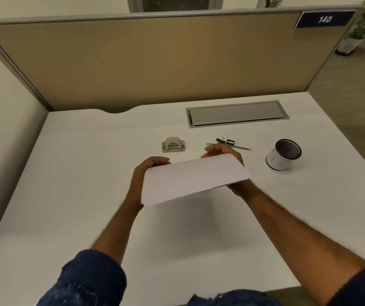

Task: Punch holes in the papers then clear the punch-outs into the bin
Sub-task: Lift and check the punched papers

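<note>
- Rolled blue sleeves [93, 277] sit nearest the camera; both forearms reach toward 12 o'clock over the white tabletop [71, 173].
- Left hand [148, 168] is closed on the left short edge of the papers [194, 177]; right hand [223, 151] grips the right end, fingers curled over the far edge.
- Papers are held above the tabletop, long axis from 9 to 3 o'clock; one dark dot shows near the left corner.
- Hole punch [173, 144] rests at 12 o'clock, just beyond the papers, apart from both hands, nearer the left.
- Bin [284, 154] stands at 2 o'clock, off the right hand.
- Judgement: papers need feeding forward into the punch.
</note>
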`<state>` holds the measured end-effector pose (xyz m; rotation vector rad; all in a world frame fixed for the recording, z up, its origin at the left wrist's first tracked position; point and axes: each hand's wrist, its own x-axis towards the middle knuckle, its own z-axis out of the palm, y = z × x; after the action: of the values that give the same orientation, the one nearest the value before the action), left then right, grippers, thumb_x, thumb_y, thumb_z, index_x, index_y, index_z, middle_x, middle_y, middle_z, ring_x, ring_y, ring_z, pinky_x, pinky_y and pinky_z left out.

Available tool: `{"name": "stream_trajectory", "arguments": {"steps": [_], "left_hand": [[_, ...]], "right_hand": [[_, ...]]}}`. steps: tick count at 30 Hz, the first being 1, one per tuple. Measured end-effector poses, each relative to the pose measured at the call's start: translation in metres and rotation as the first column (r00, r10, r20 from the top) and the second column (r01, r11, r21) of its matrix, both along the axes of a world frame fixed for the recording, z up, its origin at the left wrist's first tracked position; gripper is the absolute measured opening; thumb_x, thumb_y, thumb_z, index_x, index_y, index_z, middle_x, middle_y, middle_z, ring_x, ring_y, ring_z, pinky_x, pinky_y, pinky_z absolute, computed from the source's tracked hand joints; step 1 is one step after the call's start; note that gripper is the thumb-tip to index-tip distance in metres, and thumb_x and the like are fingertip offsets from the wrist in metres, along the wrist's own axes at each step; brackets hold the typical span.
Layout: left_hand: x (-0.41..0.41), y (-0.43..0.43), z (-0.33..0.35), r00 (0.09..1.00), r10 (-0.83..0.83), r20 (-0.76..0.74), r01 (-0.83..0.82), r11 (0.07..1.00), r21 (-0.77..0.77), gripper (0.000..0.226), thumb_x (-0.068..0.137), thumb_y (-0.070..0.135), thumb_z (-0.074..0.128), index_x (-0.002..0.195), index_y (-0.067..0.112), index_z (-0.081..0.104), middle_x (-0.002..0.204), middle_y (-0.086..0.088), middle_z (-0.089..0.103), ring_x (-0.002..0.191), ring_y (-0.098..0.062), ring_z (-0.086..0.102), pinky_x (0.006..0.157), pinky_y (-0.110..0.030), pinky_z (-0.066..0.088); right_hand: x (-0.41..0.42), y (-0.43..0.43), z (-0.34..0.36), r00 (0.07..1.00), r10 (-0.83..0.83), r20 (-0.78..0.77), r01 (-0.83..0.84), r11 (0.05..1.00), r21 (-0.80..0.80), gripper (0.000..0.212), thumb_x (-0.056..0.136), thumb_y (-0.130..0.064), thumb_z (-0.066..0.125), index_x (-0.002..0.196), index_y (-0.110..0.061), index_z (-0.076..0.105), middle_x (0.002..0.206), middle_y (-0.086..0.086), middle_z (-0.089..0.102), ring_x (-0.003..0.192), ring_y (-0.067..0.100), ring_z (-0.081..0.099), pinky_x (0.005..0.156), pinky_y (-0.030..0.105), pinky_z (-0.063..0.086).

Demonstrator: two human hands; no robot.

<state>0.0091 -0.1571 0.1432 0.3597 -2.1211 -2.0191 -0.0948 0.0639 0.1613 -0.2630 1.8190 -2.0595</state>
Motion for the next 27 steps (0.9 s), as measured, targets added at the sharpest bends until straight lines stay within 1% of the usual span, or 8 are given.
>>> {"name": "stream_trajectory", "arguments": {"steps": [3, 6, 9, 12, 14, 18, 23, 27], "left_hand": [[-0.002, 0.006, 0.005, 0.999, 0.051, -0.002, -0.051, 0.998, 0.04, 0.028, 0.091, -0.003, 0.051, 0.106, 0.015, 0.067, 0.106, 0.0, 0.071, 0.09, -0.005, 0.068, 0.074, -0.016, 0.052], [-0.003, 0.008, 0.012, 0.993, 0.061, -0.106, -0.063, 0.998, -0.016, 0.032, 0.087, -0.003, 0.06, 0.107, 0.022, 0.064, 0.114, -0.01, 0.068, 0.102, -0.014, 0.064, 0.084, -0.022, 0.053], [-0.006, 0.009, 0.014, 0.985, 0.067, -0.161, -0.09, 0.987, -0.135, 0.033, 0.08, 0.023, 0.071, 0.112, 0.024, 0.061, 0.114, 0.001, 0.067, 0.106, -0.014, 0.063, 0.086, -0.023, 0.053], [-0.011, 0.011, 0.011, 0.982, 0.114, -0.151, -0.142, 0.97, -0.197, 0.038, 0.082, 0.032, 0.074, 0.118, 0.024, 0.062, 0.108, 0.014, 0.07, 0.099, -0.011, 0.066, 0.075, -0.018, 0.055], [-0.012, 0.014, 0.007, 0.978, 0.151, -0.146, -0.171, 0.977, -0.132, 0.04, 0.082, 0.029, 0.075, 0.12, 0.023, 0.061, 0.109, 0.011, 0.07, 0.1, -0.01, 0.067, 0.077, -0.018, 0.056], [-0.011, 0.021, -0.005, 0.971, 0.218, -0.101, -0.23, 0.964, -0.136, 0.025, 0.089, 0.019, 0.069, 0.113, 0.023, 0.062, 0.104, 0.013, 0.069, 0.098, -0.01, 0.067, 0.077, -0.02, 0.057], [-0.009, 0.022, -0.021, 0.968, 0.237, -0.08, -0.247, 0.957, -0.151, 0.027, 0.091, 0.022, 0.066, 0.116, 0.014, 0.063, 0.107, 0.005, 0.07, 0.099, -0.013, 0.068, 0.08, -0.023, 0.059], [0.0, 0.03, -0.039, 0.967, 0.256, -0.022, -0.256, 0.953, -0.164, 0.025, 0.092, 0.011, 0.066, 0.117, 0.007, 0.063, 0.107, -0.002, 0.069, 0.099, -0.018, 0.067, 0.077, -0.021, 0.059]], "right_hand": [[-0.001, -0.001, 0.003, 1.0, -0.018, -0.001, 0.018, 1.0, 0.019, 0.047, 0.065, -0.039, 0.065, 0.102, -0.01, 0.064, 0.086, 0.011, 0.071, 0.079, 0.025, 0.067, 0.074, 0.033, 0.055], [-0.002, -0.001, 0.002, 0.986, -0.016, -0.168, 0.029, 0.997, 0.076, 0.05, 0.073, -0.037, 0.069, 0.113, -0.01, 0.057, 0.095, 0.015, 0.07, 0.089, 0.02, 0.067, 0.086, 0.034, 0.055], [-0.008, -0.001, -0.001, 0.939, 0.005, -0.343, 0.094, 0.958, 0.271, 0.043, 0.073, -0.036, 0.08, 0.109, -0.024, 0.058, 0.114, 0.008, 0.065, 0.104, 0.013, 0.062, 0.091, 0.037, 0.054], [-0.006, -0.006, 0.001, 0.971, -0.055, -0.231, 0.097, 0.98, 0.176, 0.06, 0.064, -0.045, 0.084, 0.114, -0.023, 0.059, 0.109, 0.0, 0.069, 0.1, 0.016, 0.066, 0.081, 0.032, 0.059], [-0.003, -0.009, -0.003, 0.974, -0.082, -0.209, 0.107, 0.988, 0.11, 0.048, 0.068, -0.033, 0.085, 0.11, -0.027, 0.063, 0.105, -0.004, 0.072, 0.096, 0.017, 0.069, 0.081, 0.034, 0.06], [-0.001, -0.011, -0.011, 0.972, -0.132, -0.196, 0.163, 0.975, 0.149, 0.03, 0.079, -0.017, 0.078, 0.106, -0.022, 0.066, 0.101, -0.004, 0.072, 0.093, 0.018, 0.069, 0.084, 0.039, 0.059], [0.001, -0.01, -0.021, 0.974, -0.133, -0.184, 0.163, 0.974, 0.158, 0.035, 0.081, -0.019, 0.076, 0.113, -0.02, 0.064, 0.102, -0.008, 0.071, 0.091, 0.014, 0.069, 0.075, 0.025, 0.059], [0.01, -0.009, -0.039, 0.985, -0.142, -0.095, 0.159, 0.968, 0.195, 0.031, 0.081, -0.014, 0.076, 0.108, -0.023, 0.065, 0.1, -0.007, 0.071, 0.092, 0.013, 0.069, 0.085, 0.036, 0.06]]}}
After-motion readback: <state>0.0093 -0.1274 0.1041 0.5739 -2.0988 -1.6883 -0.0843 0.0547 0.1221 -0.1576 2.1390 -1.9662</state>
